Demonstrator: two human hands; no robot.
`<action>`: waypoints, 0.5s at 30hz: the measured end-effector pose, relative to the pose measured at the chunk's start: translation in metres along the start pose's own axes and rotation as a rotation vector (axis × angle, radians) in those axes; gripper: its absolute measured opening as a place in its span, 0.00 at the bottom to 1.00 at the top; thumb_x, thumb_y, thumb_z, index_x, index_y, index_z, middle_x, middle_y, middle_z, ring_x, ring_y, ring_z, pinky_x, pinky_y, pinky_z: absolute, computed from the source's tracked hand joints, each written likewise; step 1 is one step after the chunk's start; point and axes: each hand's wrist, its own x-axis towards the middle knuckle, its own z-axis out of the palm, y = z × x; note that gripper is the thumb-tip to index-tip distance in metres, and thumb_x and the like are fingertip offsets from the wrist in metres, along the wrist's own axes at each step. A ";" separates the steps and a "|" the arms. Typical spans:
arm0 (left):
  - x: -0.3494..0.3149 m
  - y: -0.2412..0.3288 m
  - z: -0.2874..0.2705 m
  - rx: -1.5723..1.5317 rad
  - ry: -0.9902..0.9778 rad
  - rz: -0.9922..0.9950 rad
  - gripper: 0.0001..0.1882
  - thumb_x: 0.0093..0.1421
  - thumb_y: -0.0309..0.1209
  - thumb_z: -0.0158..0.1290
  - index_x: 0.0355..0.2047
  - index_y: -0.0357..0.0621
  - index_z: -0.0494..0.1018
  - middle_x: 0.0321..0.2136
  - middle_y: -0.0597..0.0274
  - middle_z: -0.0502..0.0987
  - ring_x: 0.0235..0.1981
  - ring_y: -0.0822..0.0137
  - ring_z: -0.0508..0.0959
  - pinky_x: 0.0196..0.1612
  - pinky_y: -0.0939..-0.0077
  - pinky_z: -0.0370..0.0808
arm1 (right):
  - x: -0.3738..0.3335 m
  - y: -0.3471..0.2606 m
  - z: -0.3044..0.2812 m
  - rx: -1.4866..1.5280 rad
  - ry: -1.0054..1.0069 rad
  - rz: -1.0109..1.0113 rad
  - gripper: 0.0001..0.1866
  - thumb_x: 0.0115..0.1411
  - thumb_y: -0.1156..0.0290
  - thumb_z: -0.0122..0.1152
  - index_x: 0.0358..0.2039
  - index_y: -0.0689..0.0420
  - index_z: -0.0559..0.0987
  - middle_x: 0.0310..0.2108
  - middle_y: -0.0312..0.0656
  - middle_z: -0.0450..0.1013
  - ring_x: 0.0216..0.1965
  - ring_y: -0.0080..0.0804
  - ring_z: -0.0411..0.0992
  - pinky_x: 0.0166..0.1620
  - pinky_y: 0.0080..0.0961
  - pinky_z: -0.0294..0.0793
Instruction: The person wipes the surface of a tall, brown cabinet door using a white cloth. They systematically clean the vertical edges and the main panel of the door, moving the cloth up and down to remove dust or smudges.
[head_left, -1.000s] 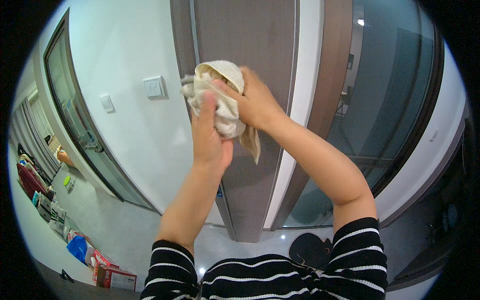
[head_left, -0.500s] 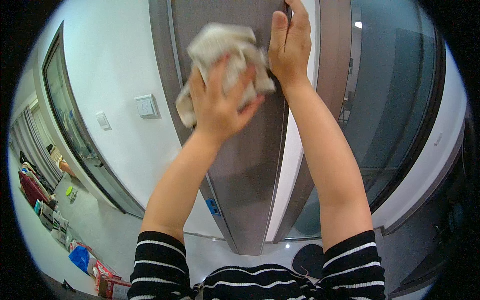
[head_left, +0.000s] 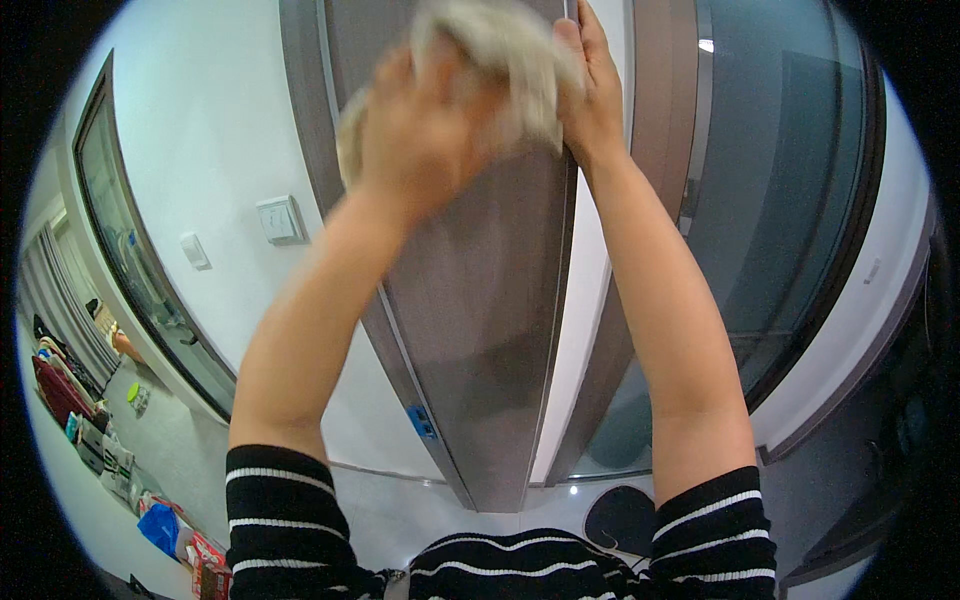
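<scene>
A brown wood-grain door [head_left: 480,330] stands edge-out in front of me, its narrow panel running from the top of the picture to the floor. Blurred by motion, my left hand [head_left: 425,130] presses a crumpled cream cloth [head_left: 530,65] on the door's upper part, fingers spread over it. At the door's right edge is my right hand [head_left: 598,110], thumb on the near side and fingers stretched up along the edge, holding it. The cloth's right side touches or overlaps this hand; which one, I cannot tell.
A white switch plate [head_left: 281,220] and a smaller one [head_left: 195,251] are on the left wall. Frosted glass [head_left: 770,200] in a dark frame stands at right. A black round mat-like thing [head_left: 618,520] and a blue bag [head_left: 160,528] lie low.
My left hand has moved the cloth upward, and the cloth now reaches my right hand. The right hand stays at the door's edge. The view has shifted slightly.
</scene>
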 end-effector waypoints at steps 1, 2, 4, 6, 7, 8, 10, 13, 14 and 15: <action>0.027 -0.010 0.004 0.058 -0.010 -0.097 0.20 0.52 0.42 0.61 0.46 0.59 0.77 0.58 0.53 0.67 0.53 0.46 0.71 0.46 0.53 0.75 | 0.006 0.025 -0.003 -0.263 0.109 -0.303 0.28 0.71 0.62 0.42 0.66 0.65 0.57 0.60 0.55 0.64 0.62 0.44 0.61 0.63 0.30 0.57; 0.050 -0.024 0.007 0.000 0.046 -0.151 0.21 0.53 0.39 0.61 0.48 0.54 0.76 0.58 0.53 0.66 0.55 0.47 0.69 0.55 0.53 0.67 | 0.002 0.014 0.002 -0.266 0.094 -0.275 0.27 0.71 0.63 0.41 0.65 0.66 0.58 0.59 0.55 0.65 0.62 0.46 0.62 0.63 0.31 0.58; 0.067 -0.026 0.015 -0.027 0.146 -0.207 0.22 0.53 0.35 0.60 0.49 0.48 0.75 0.58 0.52 0.65 0.57 0.47 0.66 0.63 0.53 0.61 | -0.002 0.003 0.003 -0.331 0.116 -0.275 0.24 0.71 0.66 0.41 0.62 0.66 0.62 0.58 0.55 0.66 0.60 0.49 0.62 0.62 0.33 0.59; 0.066 -0.019 0.019 0.050 0.225 -0.214 0.20 0.54 0.35 0.60 0.48 0.45 0.76 0.57 0.49 0.66 0.57 0.47 0.66 0.62 0.54 0.62 | -0.007 0.013 0.004 -0.436 0.184 -0.328 0.20 0.70 0.69 0.42 0.58 0.65 0.68 0.57 0.55 0.66 0.60 0.50 0.63 0.62 0.35 0.59; 0.054 -0.014 0.020 0.060 0.208 -0.208 0.21 0.53 0.36 0.60 0.48 0.50 0.76 0.58 0.50 0.65 0.56 0.47 0.67 0.58 0.53 0.65 | -0.014 0.016 0.006 -0.479 0.213 -0.341 0.20 0.69 0.66 0.44 0.57 0.63 0.68 0.56 0.54 0.67 0.58 0.52 0.63 0.61 0.38 0.59; 0.032 -0.004 0.022 0.074 0.187 -0.198 0.22 0.52 0.37 0.61 0.48 0.55 0.76 0.59 0.51 0.65 0.55 0.47 0.69 0.55 0.53 0.68 | -0.025 0.021 0.010 -0.517 0.244 -0.351 0.20 0.68 0.64 0.47 0.56 0.61 0.69 0.54 0.54 0.68 0.57 0.53 0.63 0.60 0.41 0.59; -0.008 0.023 0.014 0.021 0.149 -0.175 0.20 0.49 0.36 0.61 0.46 0.60 0.77 0.58 0.53 0.66 0.53 0.47 0.70 0.53 0.51 0.68 | -0.046 0.019 0.010 -0.614 0.279 -0.308 0.18 0.69 0.66 0.44 0.55 0.61 0.68 0.51 0.56 0.70 0.54 0.56 0.64 0.58 0.45 0.61; -0.099 0.074 0.011 -0.211 -0.029 -0.159 0.20 0.49 0.35 0.61 0.46 0.58 0.76 0.57 0.52 0.67 0.54 0.47 0.69 0.53 0.48 0.64 | -0.082 0.013 0.000 -0.596 0.282 -0.217 0.18 0.69 0.67 0.42 0.55 0.63 0.68 0.50 0.54 0.70 0.52 0.53 0.65 0.57 0.43 0.62; -0.122 0.086 0.000 -0.301 -0.044 -0.102 0.21 0.51 0.37 0.60 0.48 0.56 0.73 0.55 0.51 0.69 0.54 0.47 0.69 0.54 0.46 0.62 | -0.094 0.017 -0.002 -0.594 0.282 -0.190 0.18 0.70 0.67 0.42 0.55 0.63 0.68 0.51 0.53 0.69 0.52 0.52 0.65 0.57 0.43 0.62; -0.161 0.107 -0.010 -0.279 -0.225 -0.189 0.22 0.53 0.38 0.59 0.50 0.57 0.72 0.53 0.51 0.71 0.54 0.46 0.68 0.55 0.49 0.62 | -0.106 0.020 -0.002 -0.587 0.280 -0.162 0.18 0.70 0.67 0.41 0.55 0.63 0.68 0.51 0.53 0.69 0.52 0.51 0.65 0.57 0.42 0.62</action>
